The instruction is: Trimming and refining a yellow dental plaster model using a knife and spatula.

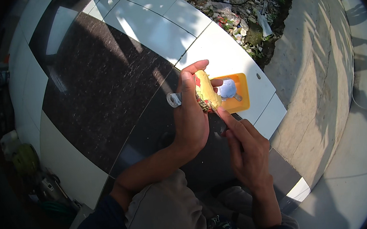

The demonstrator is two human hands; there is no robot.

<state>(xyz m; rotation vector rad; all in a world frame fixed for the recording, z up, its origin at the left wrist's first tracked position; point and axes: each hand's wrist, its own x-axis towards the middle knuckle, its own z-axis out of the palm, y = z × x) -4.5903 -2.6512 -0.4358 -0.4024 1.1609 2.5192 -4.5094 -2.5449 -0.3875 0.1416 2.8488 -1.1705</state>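
My left hand (191,114) is wrapped around a rounded yellow block (207,88) with red patches and a dark, checked lower side. I cannot make out its exact kind. My right hand (249,146) pinches a slim tool (215,110), whose thin tip touches or nearly touches the block's near end; the fingers hide most of it. A pale, see-through strip with a ring-shaped end (174,99) sticks out to the left, behind my left hand. Just beyond the block, a yellow tray (243,92) holds a pale lavender rounded thing (227,88).
Black and white floor tiles (93,78) spread around my lap. Rubble and litter (245,17) lie in a dirt strip at the far right, beside a concrete ledge (310,68). A green and grey machine-like object (26,161) stands at the left edge, in shade.
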